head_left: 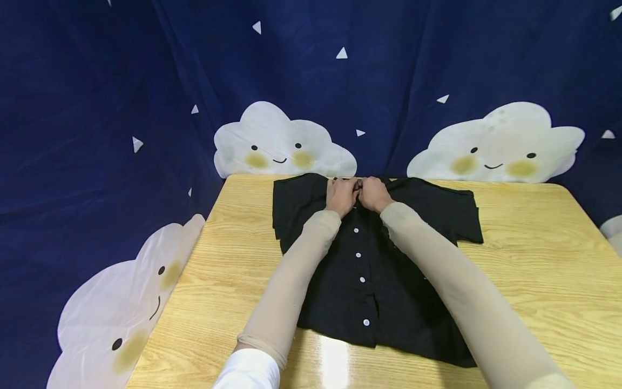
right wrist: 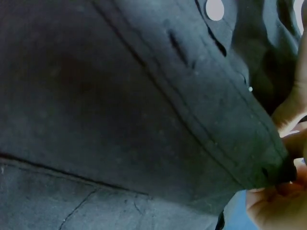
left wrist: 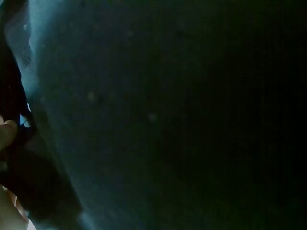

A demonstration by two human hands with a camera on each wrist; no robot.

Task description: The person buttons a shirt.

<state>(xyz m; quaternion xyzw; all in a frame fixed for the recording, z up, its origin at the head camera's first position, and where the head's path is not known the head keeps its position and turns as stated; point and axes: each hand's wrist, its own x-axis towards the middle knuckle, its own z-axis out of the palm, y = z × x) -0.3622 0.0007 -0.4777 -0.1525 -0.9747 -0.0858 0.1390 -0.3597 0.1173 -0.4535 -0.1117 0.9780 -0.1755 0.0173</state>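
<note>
A black short-sleeved shirt (head_left: pixel 335 302) lies spread on the table, collar at the far edge and hem towards me. White buttons (head_left: pixel 362 280) run down its front, where the two edges part slightly near the hem. At the neck, my left hand (head_left: pixel 342 195) and right hand (head_left: pixel 373 193) meet and pinch the cloth between their fingers. The right wrist view has fingertips (right wrist: pixel 268 206) gripping the top corner of the buttonhole strip (right wrist: pixel 206 110), a buttonhole showing in it. Dark cloth fills most of the left wrist view, with a fingertip (left wrist: pixel 6 134) at its left edge.
The light wooden table (head_left: pixel 233 237) extends to both sides of the shirt. Behind it and along the left hangs a dark blue curtain (head_left: pixel 311 81) printed with smiling white clouds (head_left: pixel 505 141). Light sleeves (head_left: pixel 291 286) cover both forearms, which cross over the shirt.
</note>
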